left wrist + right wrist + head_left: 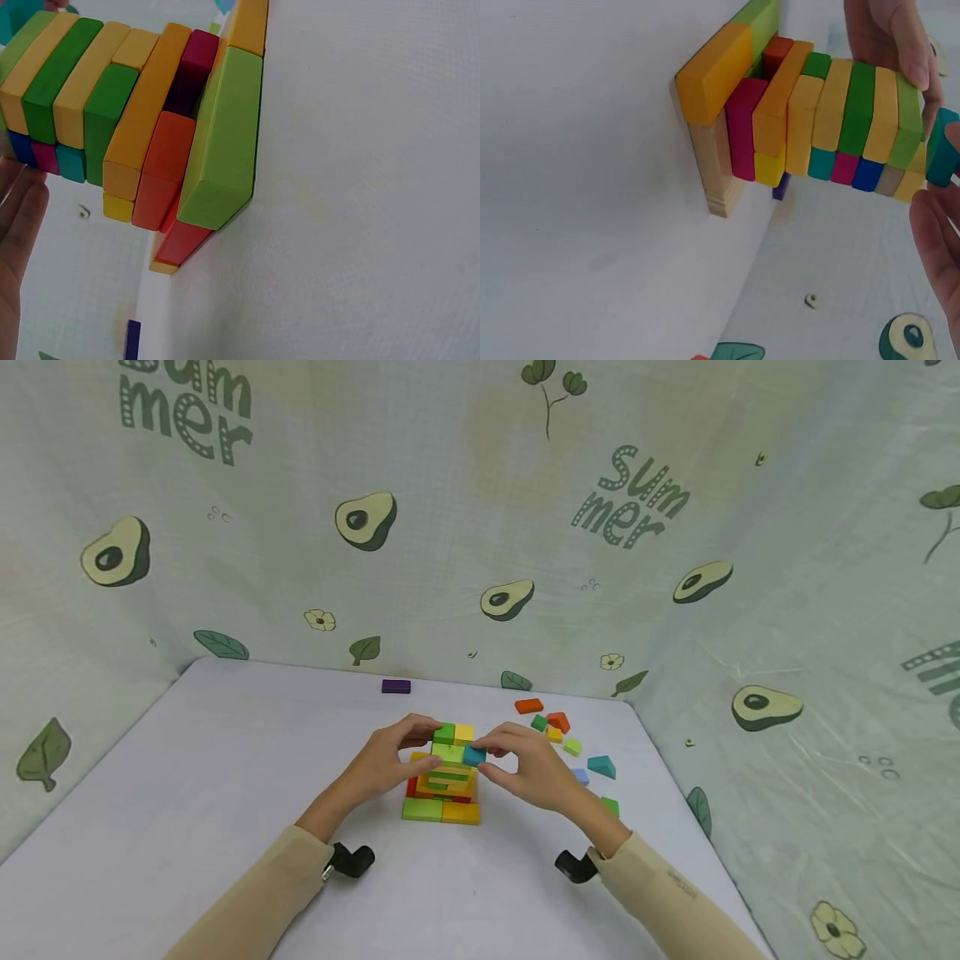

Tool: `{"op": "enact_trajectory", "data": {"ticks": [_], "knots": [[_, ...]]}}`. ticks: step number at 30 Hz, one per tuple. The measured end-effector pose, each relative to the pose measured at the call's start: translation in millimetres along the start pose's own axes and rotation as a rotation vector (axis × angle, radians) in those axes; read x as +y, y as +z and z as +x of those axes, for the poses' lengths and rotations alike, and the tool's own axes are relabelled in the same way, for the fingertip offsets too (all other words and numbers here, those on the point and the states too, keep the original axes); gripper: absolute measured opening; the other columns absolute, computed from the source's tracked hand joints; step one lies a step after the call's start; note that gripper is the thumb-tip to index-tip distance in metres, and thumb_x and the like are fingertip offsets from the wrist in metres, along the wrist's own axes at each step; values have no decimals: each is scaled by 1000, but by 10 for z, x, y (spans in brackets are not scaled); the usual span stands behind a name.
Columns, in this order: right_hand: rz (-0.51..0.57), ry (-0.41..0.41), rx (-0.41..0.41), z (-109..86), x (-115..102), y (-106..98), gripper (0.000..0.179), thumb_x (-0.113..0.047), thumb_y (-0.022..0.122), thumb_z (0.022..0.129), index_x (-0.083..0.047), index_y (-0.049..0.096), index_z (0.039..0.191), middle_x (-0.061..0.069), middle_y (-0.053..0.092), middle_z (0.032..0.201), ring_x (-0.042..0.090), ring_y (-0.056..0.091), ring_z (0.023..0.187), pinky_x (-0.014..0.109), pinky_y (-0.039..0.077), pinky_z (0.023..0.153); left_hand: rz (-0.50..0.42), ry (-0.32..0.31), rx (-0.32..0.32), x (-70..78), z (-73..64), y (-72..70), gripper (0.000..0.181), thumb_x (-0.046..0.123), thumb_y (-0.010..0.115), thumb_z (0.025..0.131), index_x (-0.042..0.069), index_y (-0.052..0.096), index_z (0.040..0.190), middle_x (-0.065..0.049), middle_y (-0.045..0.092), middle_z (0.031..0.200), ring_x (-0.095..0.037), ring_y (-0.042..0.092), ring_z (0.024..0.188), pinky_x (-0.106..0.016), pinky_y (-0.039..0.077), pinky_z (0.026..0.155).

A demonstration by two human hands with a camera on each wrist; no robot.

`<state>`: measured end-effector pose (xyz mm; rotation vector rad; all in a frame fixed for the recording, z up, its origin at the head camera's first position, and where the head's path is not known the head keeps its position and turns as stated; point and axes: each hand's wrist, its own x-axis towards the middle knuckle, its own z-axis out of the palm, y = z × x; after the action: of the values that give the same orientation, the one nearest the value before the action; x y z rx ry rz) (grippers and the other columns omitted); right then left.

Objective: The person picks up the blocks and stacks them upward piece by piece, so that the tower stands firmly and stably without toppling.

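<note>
A tower of colored wooden blocks (pixel 450 774) stands on the table, built in many flat layers. At its upper right, my right hand (pixel 534 770) pinches a small teal block (pixel 474 755) between thumb and fingers. This teal block (pixel 943 148) is right beside the top layers in the right wrist view. My left hand (pixel 386 760) is at the tower's upper left, thumb toward the front and fingers at the back. In the left wrist view the left hand's fingers (pixel 24 214) extend nearly straight along the tower's rear side, close to the blocks.
Several loose blocks lie to the right, among them an orange one (pixel 528 705), a lime one (pixel 572 746) and a teal one (pixel 602 766). A purple block (pixel 396 686) lies near the table's back edge. Printed cloth (pixel 435 460) hangs behind and beside the table.
</note>
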<state>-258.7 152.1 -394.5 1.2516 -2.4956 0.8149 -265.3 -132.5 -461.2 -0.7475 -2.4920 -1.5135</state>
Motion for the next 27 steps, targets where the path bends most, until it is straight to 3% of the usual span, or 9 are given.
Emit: {"op": "enact_trajectory", "data": {"ticks": [6, 16, 27], "knots": [[-6, 7, -2, 48, -10, 67, 24, -14, 83, 94, -12, 79, 118, -2, 71, 110, 16, 64, 97, 32, 62, 85, 11, 12, 3, -16, 13, 4, 54, 34, 83, 95, 23, 58, 142, -1, 67, 140, -24, 65, 132, -45, 52, 111], [-16, -56, 101, 29, 41, 145, 18, -11, 87, 90, -12, 82, 108, -2, 68, 107, 13, 65, 100, 26, 61, 87, 12, 22, -5, -11, 21, -11, 55, 35, 82, 95, 23, 59, 143, 0, 67, 141, -24, 64, 133, -45, 53, 111], [4, -75, 137, 62, 35, 252, 17, -12, 87, 90, -12, 83, 106, -2, 70, 106, 13, 66, 101, 27, 60, 90, 24, 34, -9, -32, 12, -13, 56, 36, 81, 96, 21, 59, 144, 0, 67, 140, -24, 65, 132, -45, 53, 110]]}}
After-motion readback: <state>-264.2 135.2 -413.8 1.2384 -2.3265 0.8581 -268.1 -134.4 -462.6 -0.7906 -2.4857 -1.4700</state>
